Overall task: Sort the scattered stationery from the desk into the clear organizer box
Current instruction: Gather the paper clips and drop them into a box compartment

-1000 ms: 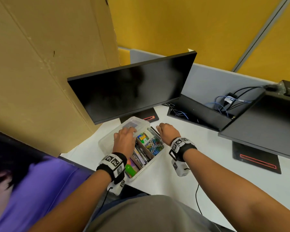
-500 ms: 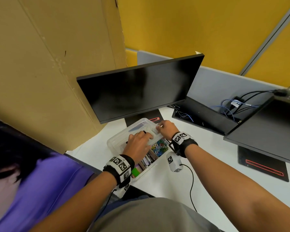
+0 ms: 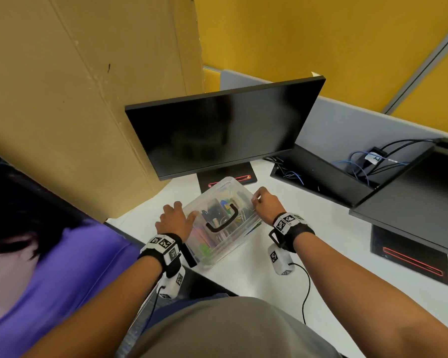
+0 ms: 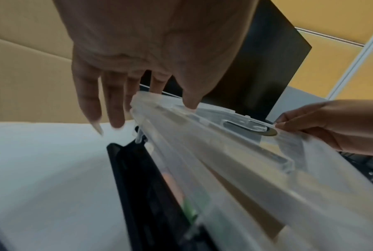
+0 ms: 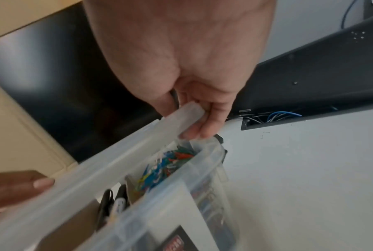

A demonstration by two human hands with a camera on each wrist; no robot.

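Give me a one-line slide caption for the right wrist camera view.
Right hand pinches the clear lid above the organizer box, colored paper clips visible inside.

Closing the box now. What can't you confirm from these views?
- Whether the lid sits flush: blurred in both wrist views, with glare in the head view.
- Latch state: blurred in the left wrist view.
- Right hand fingertips: hidden under the lid's edge.
- Stationery: smeared behind the plastic.

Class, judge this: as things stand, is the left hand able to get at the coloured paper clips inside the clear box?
Probably not: the clear lid, held by both the left hand and the right hand, covers the paper clips.
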